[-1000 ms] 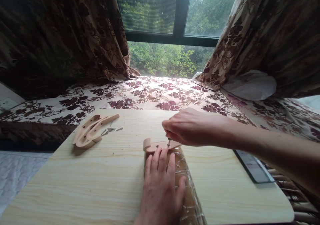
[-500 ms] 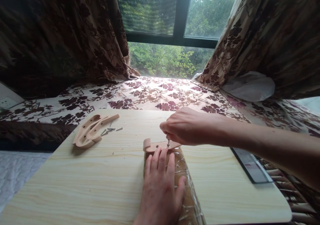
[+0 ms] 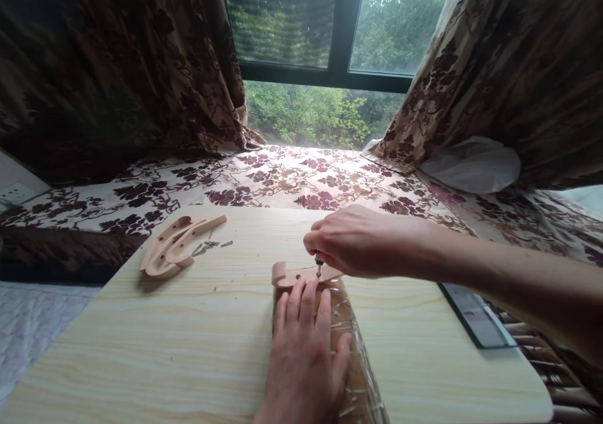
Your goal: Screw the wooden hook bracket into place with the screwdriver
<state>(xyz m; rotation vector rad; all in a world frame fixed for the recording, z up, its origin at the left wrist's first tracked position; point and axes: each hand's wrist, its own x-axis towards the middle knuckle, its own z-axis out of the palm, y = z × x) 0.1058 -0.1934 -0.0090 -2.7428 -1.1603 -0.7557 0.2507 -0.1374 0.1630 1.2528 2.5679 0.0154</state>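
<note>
My right hand (image 3: pixel 362 242) is closed around a screwdriver, its handle mostly hidden in the fist. The short shaft of the screwdriver (image 3: pixel 319 263) points straight down at a hole in a curved wooden hook (image 3: pixel 285 277). That hook lies across the far end of a brown box (image 3: pixel 351 358) wrapped in clear tape. Palm down, my left hand (image 3: pixel 304 355) rests on the box with fingers spread, the fingertips at the hook's near edge. A second dark hole in the hook shows left of the shaft.
Several similar wooden hooks (image 3: pixel 164 251) lie at the table's far left, with loose screws (image 3: pixel 207 246) beside them. A dark-edged flat device (image 3: pixel 480 317) sits at the right edge of the pale wooden table (image 3: pixel 164 361). Beyond are a flowered cloth (image 3: pixel 282 179), curtains and a window.
My right fist has turned slightly and a little more of the screwdriver shaft shows. My left hand keeps its place on the box. The whole view has shifted slightly.
</note>
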